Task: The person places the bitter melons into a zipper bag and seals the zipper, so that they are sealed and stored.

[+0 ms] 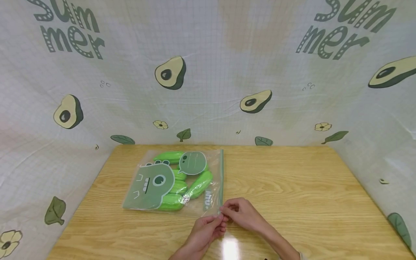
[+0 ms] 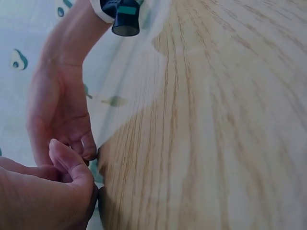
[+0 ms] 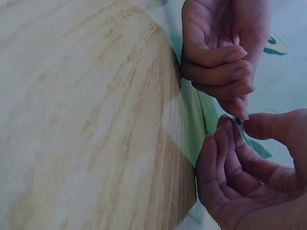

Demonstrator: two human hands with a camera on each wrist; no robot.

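A clear zip bag (image 1: 212,162) with a green cartoon monster print lies flat at the left of the table in the head view. Inside it are several bright green, elongated, shiny pieces (image 1: 199,185). Its green zip strip (image 1: 221,173) runs down the right edge. At the near end of that strip, my right hand (image 1: 243,215) pinches the bag's corner between thumb and forefinger. My left hand (image 1: 206,231) pinches the same corner just below, fingers curled. The wrist views show both hands' fingertips (image 3: 242,120) meeting there, with the pinched corner mostly hidden.
The wooden table (image 1: 286,180) extends to the right of the bag. A pale cloth (image 1: 211,115) printed with avocados and leaves hangs behind it and along both sides. A dark wrist camera (image 2: 126,21) sits on the right forearm.
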